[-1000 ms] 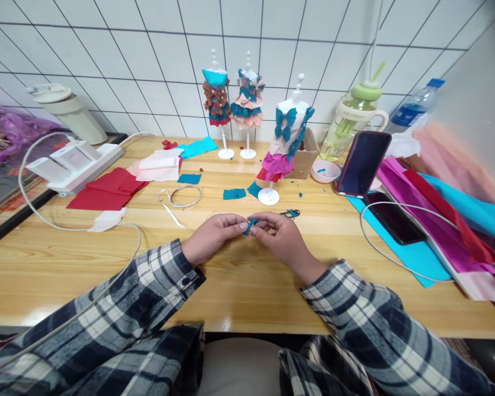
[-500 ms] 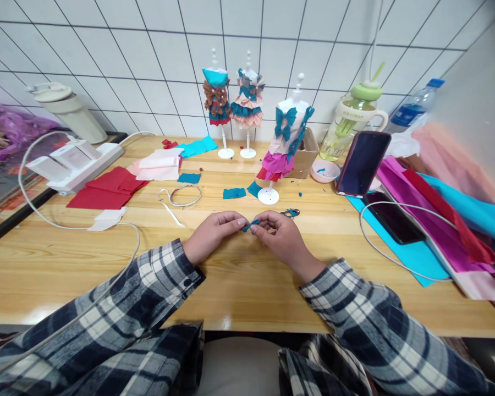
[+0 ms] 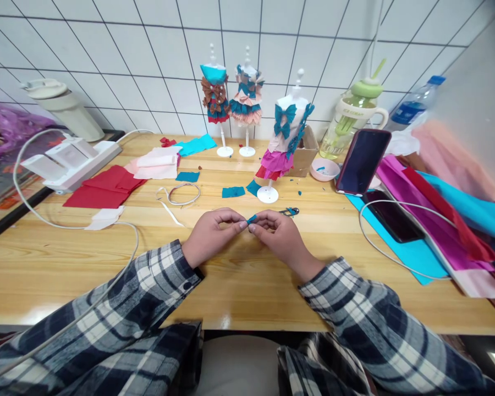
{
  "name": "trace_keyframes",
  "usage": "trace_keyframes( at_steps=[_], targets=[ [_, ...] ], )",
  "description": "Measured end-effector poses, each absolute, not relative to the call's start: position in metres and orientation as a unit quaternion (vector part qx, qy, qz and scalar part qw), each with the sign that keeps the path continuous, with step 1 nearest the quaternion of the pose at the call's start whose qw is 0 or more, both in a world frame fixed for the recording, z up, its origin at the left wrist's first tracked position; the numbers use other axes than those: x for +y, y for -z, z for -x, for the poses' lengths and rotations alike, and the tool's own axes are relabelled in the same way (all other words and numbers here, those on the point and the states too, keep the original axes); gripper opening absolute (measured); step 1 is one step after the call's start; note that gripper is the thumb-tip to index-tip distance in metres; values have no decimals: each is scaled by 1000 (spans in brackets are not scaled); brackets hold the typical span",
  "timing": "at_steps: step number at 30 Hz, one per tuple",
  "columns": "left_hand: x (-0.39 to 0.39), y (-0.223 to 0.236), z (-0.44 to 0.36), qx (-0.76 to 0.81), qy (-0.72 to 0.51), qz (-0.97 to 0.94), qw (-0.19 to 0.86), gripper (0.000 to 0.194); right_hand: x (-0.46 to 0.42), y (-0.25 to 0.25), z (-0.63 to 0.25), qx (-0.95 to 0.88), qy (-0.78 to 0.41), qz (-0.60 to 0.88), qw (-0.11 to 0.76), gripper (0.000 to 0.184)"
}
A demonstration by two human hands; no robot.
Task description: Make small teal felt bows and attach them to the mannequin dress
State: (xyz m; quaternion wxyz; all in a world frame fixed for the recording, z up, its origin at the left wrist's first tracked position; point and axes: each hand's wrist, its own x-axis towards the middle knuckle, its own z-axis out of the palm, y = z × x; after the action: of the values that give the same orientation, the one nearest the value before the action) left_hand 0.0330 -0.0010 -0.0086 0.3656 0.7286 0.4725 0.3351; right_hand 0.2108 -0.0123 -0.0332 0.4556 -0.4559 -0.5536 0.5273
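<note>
My left hand (image 3: 215,232) and my right hand (image 3: 281,234) meet over the middle of the table, both pinching one small piece of teal crepe paper (image 3: 252,218). Fingers cover most of it, so its shape is hard to make out. Just behind my right hand lie small black scissors (image 3: 289,211), partly hidden. Farther back stands a mini dress form (image 3: 293,129) with teal bows on its top and a magenta and red ruffled skirt. Teal paper rectangles (image 3: 233,192) lie flat to the left of its base.
Two other dressed mini forms (image 3: 214,93) stand by the tiled wall. Red paper (image 3: 103,187), a power strip (image 3: 80,168) and a coiled cord (image 3: 184,194) are on the left. To the right are a pink bowl (image 3: 324,169), a propped phone (image 3: 363,162), a flat phone (image 3: 394,217) and coloured paper sheets (image 3: 429,214).
My fingertips have drawn closer together around the teal paper, and less of it shows on the left side. The view has shifted slightly; the table items stay put.
</note>
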Motion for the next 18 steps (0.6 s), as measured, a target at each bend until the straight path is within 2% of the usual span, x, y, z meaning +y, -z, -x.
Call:
trace_keyframes(
  at_steps=[7, 18],
  targets=[
    [-2, 10, -33, 454, -324, -725, 404, 28, -8, 35, -214, -519, -597, 435, 430, 27],
    [-1, 10, -32, 444, -289, -760, 376, 29, -11, 31, -213, -549, -532, 465, 447, 21]
  ],
)
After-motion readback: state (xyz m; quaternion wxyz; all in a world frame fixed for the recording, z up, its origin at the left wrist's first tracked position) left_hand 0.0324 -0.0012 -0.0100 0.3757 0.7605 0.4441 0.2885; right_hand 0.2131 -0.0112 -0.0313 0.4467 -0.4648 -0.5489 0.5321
